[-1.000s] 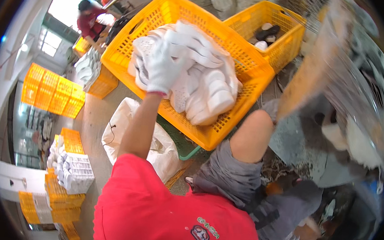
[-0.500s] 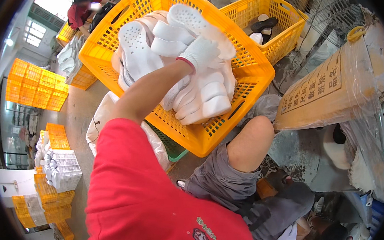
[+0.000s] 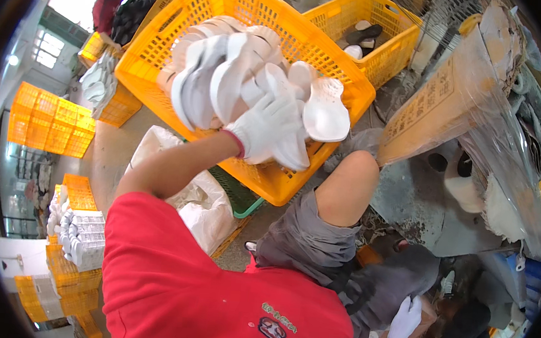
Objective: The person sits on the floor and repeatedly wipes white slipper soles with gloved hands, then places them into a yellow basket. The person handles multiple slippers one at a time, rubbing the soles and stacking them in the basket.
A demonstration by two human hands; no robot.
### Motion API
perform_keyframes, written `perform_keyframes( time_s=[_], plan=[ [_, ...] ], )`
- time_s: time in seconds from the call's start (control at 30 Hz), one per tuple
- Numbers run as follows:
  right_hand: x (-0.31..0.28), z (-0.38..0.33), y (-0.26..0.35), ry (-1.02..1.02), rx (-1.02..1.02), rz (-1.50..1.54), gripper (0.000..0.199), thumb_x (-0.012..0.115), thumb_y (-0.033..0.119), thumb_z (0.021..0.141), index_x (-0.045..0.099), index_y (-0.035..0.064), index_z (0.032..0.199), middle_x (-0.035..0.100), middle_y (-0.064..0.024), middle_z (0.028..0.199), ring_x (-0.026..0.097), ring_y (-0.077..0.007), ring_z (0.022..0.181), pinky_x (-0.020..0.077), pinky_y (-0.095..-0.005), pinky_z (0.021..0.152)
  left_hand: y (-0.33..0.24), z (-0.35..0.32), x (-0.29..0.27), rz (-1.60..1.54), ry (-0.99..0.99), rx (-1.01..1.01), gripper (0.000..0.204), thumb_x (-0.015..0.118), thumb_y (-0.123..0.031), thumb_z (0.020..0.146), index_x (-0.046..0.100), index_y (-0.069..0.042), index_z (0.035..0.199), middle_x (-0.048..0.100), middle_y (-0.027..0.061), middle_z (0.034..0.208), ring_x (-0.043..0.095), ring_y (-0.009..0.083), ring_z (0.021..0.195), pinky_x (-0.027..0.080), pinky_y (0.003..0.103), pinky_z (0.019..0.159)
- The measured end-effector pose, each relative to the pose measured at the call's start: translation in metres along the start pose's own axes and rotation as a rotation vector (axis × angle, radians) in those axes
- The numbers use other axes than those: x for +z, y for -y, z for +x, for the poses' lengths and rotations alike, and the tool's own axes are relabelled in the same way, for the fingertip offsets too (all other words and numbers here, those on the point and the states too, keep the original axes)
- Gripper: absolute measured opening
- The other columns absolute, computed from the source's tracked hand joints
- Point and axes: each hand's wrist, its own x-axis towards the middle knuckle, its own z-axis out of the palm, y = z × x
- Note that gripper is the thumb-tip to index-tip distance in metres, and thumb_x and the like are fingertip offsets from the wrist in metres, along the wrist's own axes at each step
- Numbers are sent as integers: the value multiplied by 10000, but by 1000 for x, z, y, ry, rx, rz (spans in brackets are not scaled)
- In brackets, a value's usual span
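Left hand [image 3: 266, 127], in a white glove, closed around a fanned bunch of white soles [image 3: 227, 76], raised just above the big yellow crate [image 3: 329, 69]. Fingers mostly buried behind the soles, so exact grip hard to see. Crate floor almost fully hidden by the bunch; whether more soles lie inside, impossible to tell. Right hand [image 3: 406, 319], also gloved in white, low at the lower right beside the grey shorts [image 3: 306, 245], fingers pointing down and loosely spread; anything under it lost in dark clutter. Second yellow crate [image 3: 389, 35] behind the first, holding a few dark and pale pieces, too small to make out. Plastic-wrapped cardboard box [image 3: 440, 106] tilted at the right, its far end cut off by the rim. White sack [image 3: 201, 205] on the floor under the forearm, partly covered by the red shirt [image 3: 197, 290]. Another person [image 3: 109, 0] at the upper left, only partly visible.
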Motion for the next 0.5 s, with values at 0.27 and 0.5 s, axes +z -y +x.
perform_keyframes(
  time_s=[0.27, 0.5],
  plan=[
    [2, 10, 21, 80, 123, -250, 451, 624, 237, 1126, 661, -101, 1422, 718, -312, 1370, 676, -439, 1306, 528, -480, 1086, -76, 17, 24, -459, -570, -468, 545, 785, -364, 950, 618, -96, 1394, 729, 281, 1193, 688, 448, 1221, 539, 538, 1039],
    [-18, -24, 112, -14, -105, 421, 513, 668, 168, 1105, 584, -98, 1535, 689, -267, 1463, 652, -358, 1375, 488, -418, 1179, -91, 81, -5, -601, -354, -492, 262, 587, -192, 1047, 628, -102, 1290, 699, 220, 887, 743, 395, 898, 603, 523, 778]
  ],
)
